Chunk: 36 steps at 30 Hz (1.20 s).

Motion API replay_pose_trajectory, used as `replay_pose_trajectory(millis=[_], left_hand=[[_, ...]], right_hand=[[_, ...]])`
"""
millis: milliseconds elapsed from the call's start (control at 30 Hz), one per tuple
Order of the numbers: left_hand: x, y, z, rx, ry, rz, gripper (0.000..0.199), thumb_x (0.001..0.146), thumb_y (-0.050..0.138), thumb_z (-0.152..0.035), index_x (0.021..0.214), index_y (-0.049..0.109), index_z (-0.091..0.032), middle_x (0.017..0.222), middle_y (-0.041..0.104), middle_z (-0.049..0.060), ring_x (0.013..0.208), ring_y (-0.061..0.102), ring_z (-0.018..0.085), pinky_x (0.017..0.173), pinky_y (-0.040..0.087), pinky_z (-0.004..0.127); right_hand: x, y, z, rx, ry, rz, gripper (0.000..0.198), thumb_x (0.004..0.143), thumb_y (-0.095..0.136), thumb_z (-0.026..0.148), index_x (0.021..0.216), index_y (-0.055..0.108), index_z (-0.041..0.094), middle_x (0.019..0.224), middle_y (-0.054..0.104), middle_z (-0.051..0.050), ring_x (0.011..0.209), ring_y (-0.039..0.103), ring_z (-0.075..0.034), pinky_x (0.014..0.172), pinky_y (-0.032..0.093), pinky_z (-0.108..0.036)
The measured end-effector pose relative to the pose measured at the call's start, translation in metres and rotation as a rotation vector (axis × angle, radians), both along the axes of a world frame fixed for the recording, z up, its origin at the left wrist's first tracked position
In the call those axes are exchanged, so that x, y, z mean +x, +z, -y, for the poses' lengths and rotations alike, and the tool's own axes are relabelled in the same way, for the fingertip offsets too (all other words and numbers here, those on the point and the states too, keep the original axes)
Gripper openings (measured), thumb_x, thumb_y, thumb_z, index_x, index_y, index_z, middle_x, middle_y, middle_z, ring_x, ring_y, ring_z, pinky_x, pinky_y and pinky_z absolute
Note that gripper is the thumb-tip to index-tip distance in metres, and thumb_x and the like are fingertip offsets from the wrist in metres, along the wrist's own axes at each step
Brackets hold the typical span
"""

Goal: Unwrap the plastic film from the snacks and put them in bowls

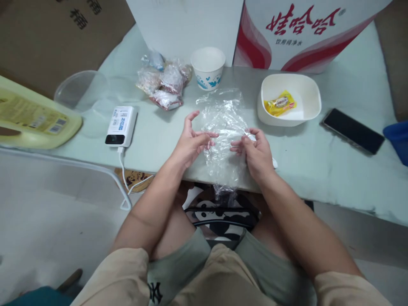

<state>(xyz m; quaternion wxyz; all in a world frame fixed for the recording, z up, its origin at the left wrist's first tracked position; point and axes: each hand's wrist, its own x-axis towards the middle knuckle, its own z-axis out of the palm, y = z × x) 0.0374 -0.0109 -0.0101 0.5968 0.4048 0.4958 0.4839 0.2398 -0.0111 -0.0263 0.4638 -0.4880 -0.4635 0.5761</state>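
A crumpled clear plastic bag (225, 159) hangs between my hands, over the front edge of the table. My left hand (194, 142) pinches its left side between thumb and fingers, the index finger raised. On the other side, my right hand (255, 151) is closed on the bag with thumb against fingers. A white object, mostly hidden, lies under and beside my right hand. Beyond the bag stands a white paper cup (208, 70) with a blue pattern. To its left is a pile of small wrapped bundles in clear plastic (165, 80).
A cream tub (290, 119) holds a yellow packet (280, 103). A phone (353, 131) lies to the right, near a blue container (398, 140). On the left are a power bank (120, 126) with a cable, a clear lid (81, 91) and a yellow jug (35, 114). Cartons (302, 34) stand behind.
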Motion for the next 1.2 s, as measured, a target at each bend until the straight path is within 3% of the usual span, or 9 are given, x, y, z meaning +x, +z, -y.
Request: replay_pose_trajectory(millis=[167,333,467,667,833,933,1033,1100,1200], left_hand=[[-0.017,0.003,0.001,0.106,-0.029,-0.03,0.1,0.081,0.077,-0.038,0.158,0.013,-0.036,0.119,0.068,0.01,0.088,0.071,0.02,0.077,0.057,0.034],[-0.019,-0.001,0.014,0.174,-0.265,-0.168,0.121,0.068,0.089,-0.029,0.161,0.011,-0.037,0.118,0.068,0.011,0.087,0.07,0.017,0.079,0.057,0.033],[-0.015,-0.004,0.012,0.262,-0.224,-0.314,0.089,0.079,0.078,-0.025,0.155,0.033,-0.029,0.103,0.069,0.006,0.076,0.065,0.013,0.071,0.055,0.027],[-0.012,-0.003,0.009,0.435,-0.252,-0.738,0.034,0.082,0.066,-0.013,0.114,0.071,-0.022,0.099,0.06,0.004,0.08,0.059,0.013,0.076,0.054,0.03],[-0.013,0.005,0.014,0.548,-0.158,-0.818,0.01,0.083,0.07,-0.029,0.087,0.074,-0.02,0.128,0.052,0.01,0.128,0.049,0.027,0.108,0.045,0.046],[-0.014,0.014,0.017,0.528,-0.322,-0.493,0.031,0.084,0.07,-0.051,0.091,0.07,-0.02,0.133,0.058,0.011,0.132,0.052,0.03,0.111,0.043,0.048],[-0.007,0.016,0.019,0.329,-0.433,-0.196,0.061,0.073,0.081,-0.053,0.122,0.059,-0.024,0.122,0.068,0.011,0.112,0.067,0.027,0.098,0.052,0.043],[-0.001,0.013,0.019,0.154,-0.37,-0.13,0.075,0.07,0.086,-0.042,0.133,0.049,-0.026,0.114,0.071,0.01,0.097,0.071,0.024,0.088,0.055,0.039],[0.003,0.009,0.014,-0.002,-0.22,-0.034,0.074,0.072,0.084,-0.035,0.134,0.044,-0.026,0.105,0.073,0.008,0.084,0.072,0.021,0.082,0.056,0.038]], right_hand=[[0.012,0.005,0.006,0.076,0.047,0.036,0.068,0.093,0.06,0.059,0.147,0.031,0.032,0.093,0.075,-0.005,0.079,0.075,-0.024,0.075,0.06,-0.041],[0.013,0.008,0.011,0.202,0.205,0.071,0.067,0.086,0.07,0.036,0.146,0.039,0.034,0.092,0.072,-0.001,0.09,0.072,-0.021,0.09,0.059,-0.043],[0.014,0.003,0.01,0.244,0.189,0.179,0.051,0.086,0.064,0.028,0.136,0.053,0.029,0.093,0.069,-0.002,0.087,0.068,-0.019,0.088,0.057,-0.041],[0.018,0.0,0.005,0.413,0.027,0.598,0.017,0.086,0.061,0.029,0.099,0.071,0.024,0.098,0.061,-0.007,0.09,0.063,-0.021,0.085,0.055,-0.042],[0.015,0.012,0.01,0.678,0.015,0.708,0.01,0.089,0.056,0.03,0.085,0.063,0.024,0.117,0.066,-0.01,0.129,0.055,-0.032,0.111,0.038,-0.055],[0.013,0.02,0.017,0.524,0.156,0.473,0.019,0.099,0.045,0.039,0.089,0.055,0.025,0.093,0.073,-0.005,0.119,0.064,-0.029,0.105,0.044,-0.051],[0.013,0.021,0.022,0.291,0.113,0.296,0.034,0.101,0.041,0.058,0.099,0.054,0.027,0.077,0.071,-0.002,0.087,0.071,-0.025,0.087,0.053,-0.044],[0.014,0.019,0.021,0.194,0.075,0.21,0.045,0.096,0.044,0.069,0.115,0.054,0.029,0.079,0.071,-0.002,0.076,0.071,-0.023,0.082,0.055,-0.043],[0.015,0.011,0.016,0.104,0.115,0.098,0.07,0.083,0.066,0.069,0.139,0.043,0.032,0.088,0.072,-0.003,0.076,0.071,-0.023,0.079,0.058,-0.042]])
